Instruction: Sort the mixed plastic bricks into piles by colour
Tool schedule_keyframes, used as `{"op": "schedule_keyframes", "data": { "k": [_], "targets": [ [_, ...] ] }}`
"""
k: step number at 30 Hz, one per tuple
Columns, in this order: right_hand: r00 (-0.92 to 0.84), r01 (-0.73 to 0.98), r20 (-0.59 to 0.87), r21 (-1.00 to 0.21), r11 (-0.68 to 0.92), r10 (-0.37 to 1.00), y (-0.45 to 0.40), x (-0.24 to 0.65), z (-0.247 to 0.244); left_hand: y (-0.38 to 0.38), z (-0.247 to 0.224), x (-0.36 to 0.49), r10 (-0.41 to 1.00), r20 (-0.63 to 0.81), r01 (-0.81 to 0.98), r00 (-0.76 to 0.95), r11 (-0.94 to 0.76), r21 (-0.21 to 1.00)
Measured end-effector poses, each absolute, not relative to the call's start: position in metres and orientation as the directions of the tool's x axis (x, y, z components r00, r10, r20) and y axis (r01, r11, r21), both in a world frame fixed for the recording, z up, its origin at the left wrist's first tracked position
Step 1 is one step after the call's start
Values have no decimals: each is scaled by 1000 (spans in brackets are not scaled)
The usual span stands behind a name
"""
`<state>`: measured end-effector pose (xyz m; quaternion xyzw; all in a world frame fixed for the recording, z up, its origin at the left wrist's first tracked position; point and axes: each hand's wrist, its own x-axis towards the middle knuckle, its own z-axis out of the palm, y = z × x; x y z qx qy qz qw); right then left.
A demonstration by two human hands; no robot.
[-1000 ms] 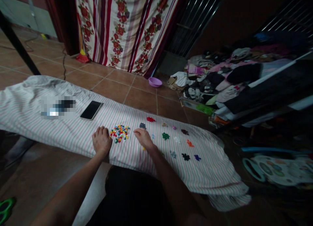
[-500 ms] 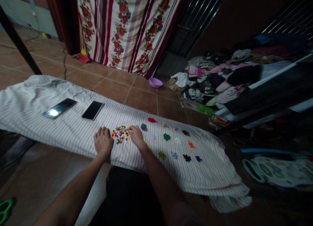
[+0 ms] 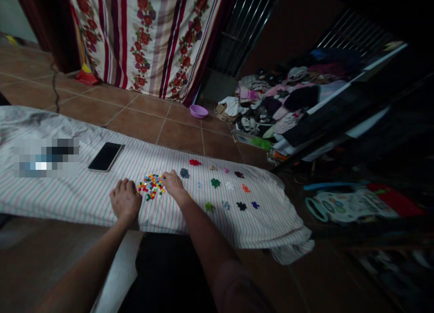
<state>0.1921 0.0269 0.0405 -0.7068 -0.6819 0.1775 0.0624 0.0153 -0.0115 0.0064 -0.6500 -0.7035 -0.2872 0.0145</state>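
Note:
A mixed pile of small coloured pieces [image 3: 151,186] lies on the striped cloth [image 3: 101,191], too small to tell their exact kind. My left hand [image 3: 125,199] rests palm down at the pile's left edge, its fingers laid on the cloth. At the right edge, my right hand [image 3: 173,183] has its fingertips drawn together over the pieces; whatever they pinch is hidden. To the right sit small single-colour heaps, among them red [image 3: 194,162], dark grey [image 3: 184,173], dark green [image 3: 215,183], orange [image 3: 245,188], lime green [image 3: 209,206], black [image 3: 241,206] and dark blue [image 3: 255,205].
A phone [image 3: 106,156] lies left of the pile, and a pixelated patch covers something farther left. Beyond the cloth, a purple basin [image 3: 198,111] stands on the tiled floor near a floral curtain [image 3: 145,42]. Heaped clothes [image 3: 271,98] are at the right back.
The view has turned right, so everything appears farther left. My right hand stays at the pile's right edge and my left hand at its left edge. The left phone is now pixelated.

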Motion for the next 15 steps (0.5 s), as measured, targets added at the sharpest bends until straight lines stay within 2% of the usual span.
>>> {"op": "schedule_keyframes", "data": {
  "k": [9, 15],
  "targets": [
    [-48, 887, 80, -455, 79, 996, 13, 200, 22, -12, 9, 16, 906, 390, 925, -162, 2, 379],
    [42, 810, 186, -582, 75, 982, 9, 210, 13, -13, 11, 16, 915, 370, 925, -160, 8, 380]
  ]
}}
